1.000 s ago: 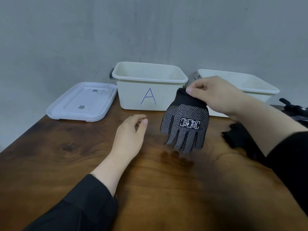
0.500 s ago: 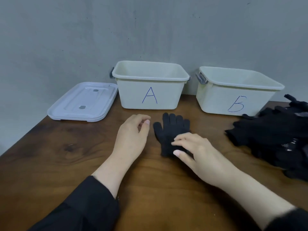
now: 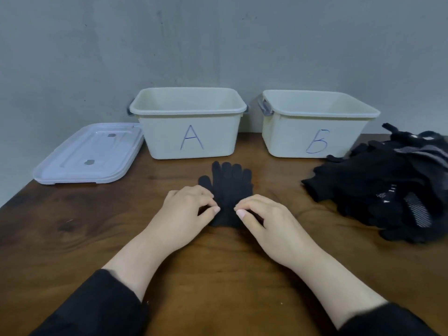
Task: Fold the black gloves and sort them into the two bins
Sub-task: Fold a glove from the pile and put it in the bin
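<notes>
A single black glove (image 3: 229, 190) is lying flat on the wooden table (image 3: 97, 226), its fingers pointing away toward the bins and its cuff end nearest the person. The left hand (image 3: 186, 212) is pinching the glove's left edge near the cuff with curled fingers and thumb, and the right hand (image 3: 263, 219) is pinching the opposite edge in the same way, so both are grasping the fabric from either side. Just beyond the glove's fingertips, the bin marked A (image 3: 188, 122) is standing open at the back of the table, and the bin marked B (image 3: 315, 123) is sitting beside it to the right, a gap showing between them; what lies inside either cannot be told from this angle. To the right of the glove, well apart from it, a heap of black gloves (image 3: 388, 187) is lying near bin B, some showing grey dotted palms. A clear plastic lid (image 3: 89, 154) is resting flat on the table to the left of bin A. Black sleeves (image 3: 97, 304) are covering both forearms.
</notes>
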Demonstrator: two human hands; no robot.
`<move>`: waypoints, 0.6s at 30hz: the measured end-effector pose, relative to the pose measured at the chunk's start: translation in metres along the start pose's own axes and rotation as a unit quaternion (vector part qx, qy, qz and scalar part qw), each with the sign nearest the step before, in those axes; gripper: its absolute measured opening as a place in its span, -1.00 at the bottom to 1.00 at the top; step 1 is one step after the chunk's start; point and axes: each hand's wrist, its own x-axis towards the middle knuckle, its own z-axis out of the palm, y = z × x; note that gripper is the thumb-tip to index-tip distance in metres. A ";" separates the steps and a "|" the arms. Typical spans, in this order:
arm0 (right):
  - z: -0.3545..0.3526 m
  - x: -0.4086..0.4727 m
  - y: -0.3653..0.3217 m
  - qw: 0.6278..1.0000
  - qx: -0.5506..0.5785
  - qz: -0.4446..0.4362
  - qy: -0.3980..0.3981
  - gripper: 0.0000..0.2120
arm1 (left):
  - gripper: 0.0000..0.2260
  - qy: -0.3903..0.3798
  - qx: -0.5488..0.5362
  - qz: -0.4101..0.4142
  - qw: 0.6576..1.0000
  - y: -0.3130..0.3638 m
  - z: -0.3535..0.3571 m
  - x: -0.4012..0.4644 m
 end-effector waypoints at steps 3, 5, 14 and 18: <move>-0.007 0.003 0.003 0.997 0.033 0.052 0.039 -0.78 | -0.75 0.054 0.005 -0.008 0.999 0.007 0.006 0.002; -0.015 0.002 0.010 0.994 0.037 0.080 0.069 -0.77 | -0.74 0.103 -0.015 -0.007 0.995 0.023 0.014 0.007; -0.041 -0.005 0.045 0.977 -0.081 0.093 0.175 -0.86 | -0.78 0.148 -0.100 0.047 0.983 0.085 0.041 0.031; -0.060 -0.005 0.084 0.937 -0.249 0.152 0.191 -0.70 | -0.84 0.135 -0.124 0.050 0.982 0.077 0.037 0.032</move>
